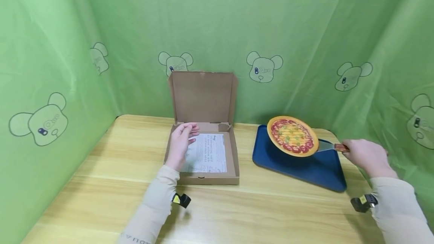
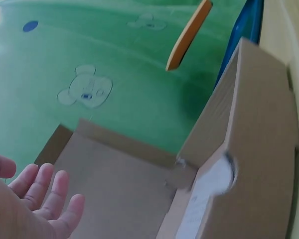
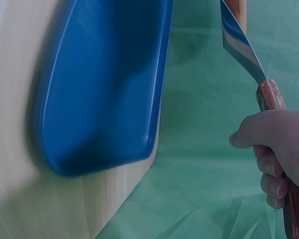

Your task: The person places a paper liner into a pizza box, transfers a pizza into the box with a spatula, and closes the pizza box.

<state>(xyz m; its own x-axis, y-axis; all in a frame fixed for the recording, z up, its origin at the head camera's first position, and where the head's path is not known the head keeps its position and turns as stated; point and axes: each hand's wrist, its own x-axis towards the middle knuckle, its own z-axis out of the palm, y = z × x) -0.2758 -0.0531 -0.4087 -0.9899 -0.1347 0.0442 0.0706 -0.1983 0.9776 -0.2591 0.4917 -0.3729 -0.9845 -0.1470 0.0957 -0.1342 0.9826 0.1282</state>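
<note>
My right hand (image 1: pixel 367 157) grips the wooden handle of a pizza server (image 3: pixel 244 50) with a metal blade. On that blade rests a round pizza (image 1: pixel 293 136) with red, yellow and green topping, raised over a blue tray (image 1: pixel 298 170) and tilted toward me. The left wrist view shows the pizza (image 2: pixel 189 35) edge-on beyond the box wall. A cardboard pizza box (image 1: pixel 234 161) stands to the left, its lid (image 1: pixel 203 97) upright at the back. Over the box's left side is my left hand (image 1: pixel 183 140), fingers loosely bent and holding nothing. Printed white paper (image 1: pixel 210 153) lines the box floor.
A light wooden table (image 1: pixel 264 214) carries the box and the tray, with a strip of wood between them. Green curtain (image 1: pixel 217 22) printed with bear heads hangs behind and on both sides, close to the table's back edge.
</note>
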